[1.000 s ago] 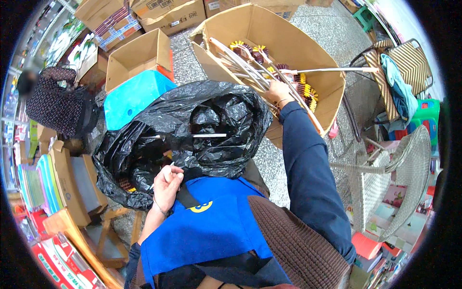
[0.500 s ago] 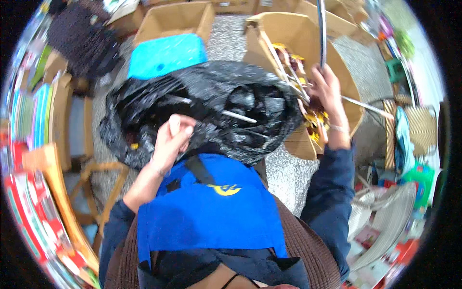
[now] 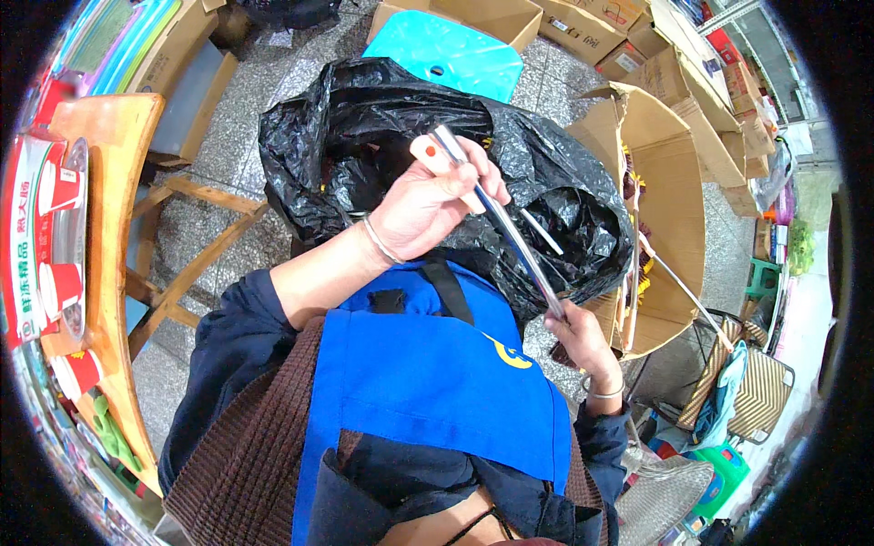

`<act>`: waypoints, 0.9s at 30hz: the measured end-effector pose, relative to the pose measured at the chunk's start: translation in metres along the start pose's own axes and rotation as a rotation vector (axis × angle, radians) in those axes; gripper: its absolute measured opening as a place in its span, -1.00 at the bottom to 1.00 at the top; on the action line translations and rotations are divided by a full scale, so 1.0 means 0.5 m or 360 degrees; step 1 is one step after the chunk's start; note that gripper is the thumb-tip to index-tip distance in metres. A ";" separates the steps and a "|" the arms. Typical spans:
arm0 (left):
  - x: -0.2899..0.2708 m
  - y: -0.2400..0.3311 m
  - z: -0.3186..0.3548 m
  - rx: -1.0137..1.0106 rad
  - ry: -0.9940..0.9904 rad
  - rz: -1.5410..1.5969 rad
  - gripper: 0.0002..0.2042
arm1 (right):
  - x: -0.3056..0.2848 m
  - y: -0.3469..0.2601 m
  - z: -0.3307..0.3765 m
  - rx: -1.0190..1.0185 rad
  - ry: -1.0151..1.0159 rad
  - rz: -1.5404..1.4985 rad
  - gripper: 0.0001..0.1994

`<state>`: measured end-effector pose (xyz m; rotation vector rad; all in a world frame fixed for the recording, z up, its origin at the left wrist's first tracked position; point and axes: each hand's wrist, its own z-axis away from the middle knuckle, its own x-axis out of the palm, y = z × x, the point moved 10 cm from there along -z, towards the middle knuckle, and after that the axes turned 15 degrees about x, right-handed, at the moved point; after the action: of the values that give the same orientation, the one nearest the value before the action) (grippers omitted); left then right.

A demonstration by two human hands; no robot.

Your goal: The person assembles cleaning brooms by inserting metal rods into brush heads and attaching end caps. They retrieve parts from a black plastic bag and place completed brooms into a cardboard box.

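A long silver tube [image 3: 516, 244] slants across in front of me over a black plastic bag [image 3: 305, 136]. My right hand [image 3: 587, 341] is closed round its lower end. At the upper end my left hand [image 3: 428, 205] pinches a small white piece [image 3: 426, 156] with a red dot, against the tube. Whether the white piece is a label or something stiff I cannot tell. The bag's mouth is open, and a short white stick [image 3: 543, 231] lies in it. Just right of the bag stands an open cardboard box [image 3: 669, 146] holding dark red things with yellow fringe, partly hidden.
A turquoise plastic stool [image 3: 446, 50] stands behind the bag. A wooden board [image 3: 109, 182] and a wooden frame [image 3: 196, 255] are on my left. A thin white pole [image 3: 678, 282] sticks out of the box toward a striped woven chair [image 3: 760, 391]. More cartons [image 3: 583, 41] stand at the back.
My right hand has come down from over the box to in front of me, bringing the tube with it. The left hand has moved to the tube with the white piece. The view has shifted.
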<state>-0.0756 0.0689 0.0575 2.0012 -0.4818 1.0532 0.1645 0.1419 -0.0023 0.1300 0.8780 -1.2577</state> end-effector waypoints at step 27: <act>-0.091 0.044 0.029 0.0081 0.0777 0.0577 -0.79 | 0.031 -0.181 0.038 -0.0460 0.0203 -0.0867 -0.66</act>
<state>-0.1086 0.0429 0.0264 1.6467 -0.5631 1.7336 0.0968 0.0882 0.0338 -0.2809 1.2476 -1.6178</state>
